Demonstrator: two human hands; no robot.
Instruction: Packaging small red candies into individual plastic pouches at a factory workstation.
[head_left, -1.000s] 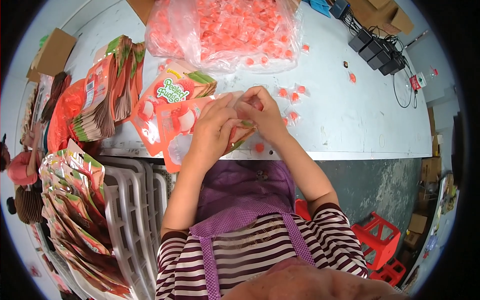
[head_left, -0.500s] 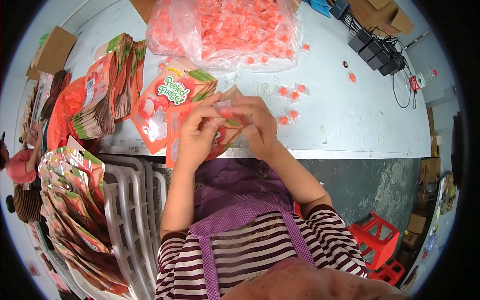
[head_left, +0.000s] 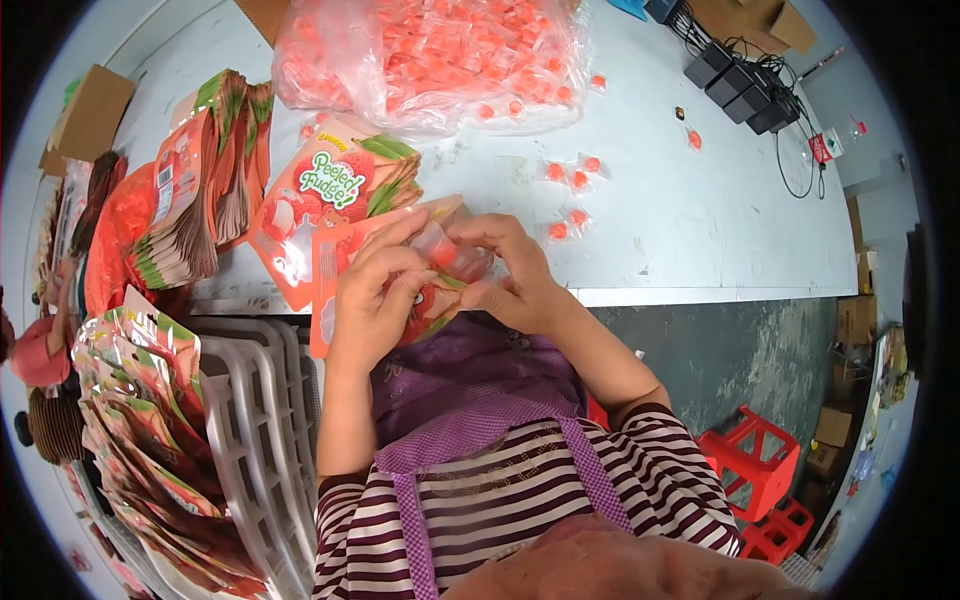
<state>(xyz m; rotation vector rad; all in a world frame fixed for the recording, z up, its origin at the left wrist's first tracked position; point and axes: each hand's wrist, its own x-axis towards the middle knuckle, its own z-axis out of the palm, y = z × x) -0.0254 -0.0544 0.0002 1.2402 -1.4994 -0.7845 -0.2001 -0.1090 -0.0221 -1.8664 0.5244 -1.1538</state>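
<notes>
Near the table's front edge, my left hand (head_left: pixel 378 285) grips a red and green candy pouch (head_left: pixel 425 318) by its left side, fingers curled over the top. My right hand (head_left: pixel 512 278) is closed on the pouch's right side, thumb and fingers around its mouth. Between both hands, at the pouch's mouth, shows a clear-wrapped reddish candy (head_left: pixel 443 253); whether it is in the pouch or held by fingertips is hard to tell. Flat pouches (head_left: pixel 335 195) lie under and beyond my left hand. Several wrapped candies (head_left: pixel 579 180) rest right of my right hand.
A large clear bag of candies (head_left: pixel 470 60) lies at the back. Stacked pouches (head_left: pixel 185 205) stand at the left, and filled-looking pouches (head_left: pixel 150 420) sit in grey crates (head_left: pixel 245 400) below. Black power adapters (head_left: pixel 740 90) are at the far right; red stools (head_left: pixel 750 460) stand on the floor.
My view has shifted slightly right. Both hands have come lower with the pouch, its mouth now spread wider, and the right hand has turned so that its thumb sits under the pouch's edge.
</notes>
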